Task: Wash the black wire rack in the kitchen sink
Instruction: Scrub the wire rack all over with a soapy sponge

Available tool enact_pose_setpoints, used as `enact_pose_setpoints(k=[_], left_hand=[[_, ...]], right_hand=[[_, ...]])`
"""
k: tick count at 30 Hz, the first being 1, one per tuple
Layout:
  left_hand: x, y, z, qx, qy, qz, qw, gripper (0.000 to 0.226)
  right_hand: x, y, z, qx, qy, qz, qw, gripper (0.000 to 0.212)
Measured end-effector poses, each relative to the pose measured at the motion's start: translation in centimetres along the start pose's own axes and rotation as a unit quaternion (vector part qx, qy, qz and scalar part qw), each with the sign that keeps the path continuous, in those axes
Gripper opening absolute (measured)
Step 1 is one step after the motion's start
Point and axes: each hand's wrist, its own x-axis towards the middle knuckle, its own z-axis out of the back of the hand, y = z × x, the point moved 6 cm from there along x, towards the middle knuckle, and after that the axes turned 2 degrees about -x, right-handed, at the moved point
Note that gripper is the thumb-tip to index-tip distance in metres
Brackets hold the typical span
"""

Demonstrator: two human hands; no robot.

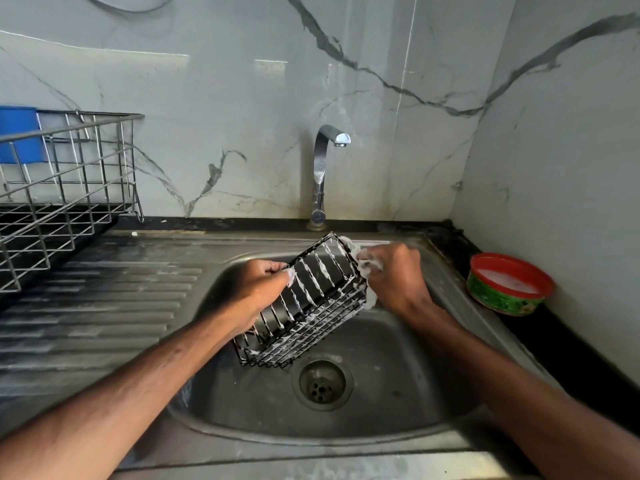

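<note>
Soapy black wire rack (304, 303) tilted over steel sink (381, 403), left hand (263, 289) fingers gripping it, right hand (394, 275) clutching sudsy scrubber (367, 271)

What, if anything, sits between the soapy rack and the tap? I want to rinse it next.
Nothing visible does. The rack is held tilted over the sink by both hands, and the space up to the tap is open.

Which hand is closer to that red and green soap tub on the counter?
Right. The right hand scrubs the rack's end nearest the soap tub; the left hand grips the rack's opposite side, farther away.
</note>
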Motion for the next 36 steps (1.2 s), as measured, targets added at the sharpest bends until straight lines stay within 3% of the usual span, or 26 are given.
enact_pose_setpoints(k=[3, 5, 9, 12, 17, 21, 23, 26, 28, 29, 32, 36], left_hand=[[-2.0, -2.1, -0.2, -0.058, 0.021, 0.018, 0.998, 0.032], [-4.8, -4.5, -0.5, -0.119, 0.042, 0.029, 0.992, 0.011], [-6.2, -5.3, -1.9, -0.157, 0.087, 0.014, 0.984, 0.029], [-6.1, -5.6, -1.9, -0.173, 0.083, -0.027, 0.981, 0.011], [-6.2, -6.7, -0.9, -0.185, 0.101, -0.109, 0.972, 0.062], [-6.0, -6.8, -0.1, -0.052, 0.091, -0.138, 0.985, 0.081], [-6.3, -6.9, 0.6, 0.039, 0.055, -0.160, 0.985, 0.077], [-7.1, -7.5, 0.5, 0.004, 0.073, -0.140, 0.987, 0.063], [-7.0, -7.6, 0.4, -0.004, 0.063, -0.161, 0.985, 0.057], [-6.5, -7.4, 0.3, -0.002, 0.055, -0.174, 0.983, 0.059], [-5.5, -6.2, -0.2, -0.027, 0.053, -0.162, 0.985, 0.022], [-4.7, -5.6, 0.1, -0.024, 0.034, -0.139, 0.989, 0.037]], right_hand=[[0.1, 0.9, 1.3, 0.025, -0.043, 0.010, 0.999, 0.033], [-0.1, 1.9, 2.0, 0.019, -0.062, 0.037, 0.997, 0.035], [-0.8, 3.6, 2.3, 0.003, -0.079, 0.081, 0.994, 0.037], [-1.4, 4.3, 2.1, 0.002, -0.073, 0.107, 0.992, 0.029], [-2.3, 5.7, 0.1, -0.034, -0.031, 0.140, 0.989, 0.037], [-2.7, 6.9, -1.0, -0.086, 0.022, 0.161, 0.983, 0.034], [-2.7, 7.2, -0.1, -0.085, 0.018, 0.169, 0.982, 0.039], [-1.9, 6.3, 1.4, -0.081, -0.044, 0.161, 0.983, 0.044], [-1.9, 6.3, 0.9, -0.067, -0.043, 0.157, 0.984, 0.045], [-2.5, 7.0, 0.1, -0.061, -0.022, 0.178, 0.982, 0.046], [-5.3, 10.5, -2.9, -0.068, 0.034, 0.302, 0.950, 0.052], [-5.4, 10.9, -3.6, -0.097, 0.026, 0.326, 0.940, 0.057]])
